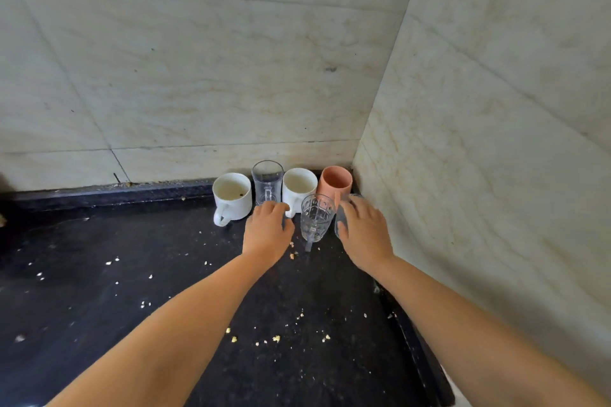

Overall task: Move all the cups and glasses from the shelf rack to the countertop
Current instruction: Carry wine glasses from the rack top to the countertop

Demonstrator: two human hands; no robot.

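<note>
Far edge of the black countertop [132, 274], L to R: white mug [232, 196] w/ handle toward near side, clear glass [267, 180], 2nd white mug [299, 187], pink cup [334, 182] in the corner. All upright. Left hand [267, 231] just near of the clear glass, fingers curled; can't tell what it holds. Patterned glass [316, 217] stands btwn hands. Right hand [363, 231] grips another glass [344, 216], fingers wrapped round it, by right wall. Crumbs [276, 338] scattered near side.

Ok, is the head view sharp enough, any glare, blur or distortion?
Head view: soft, even light, no harsh glare; wide-angle bending of the tiled walls; mugs sharp; the clear glass under the right hand is hard to make out.
</note>
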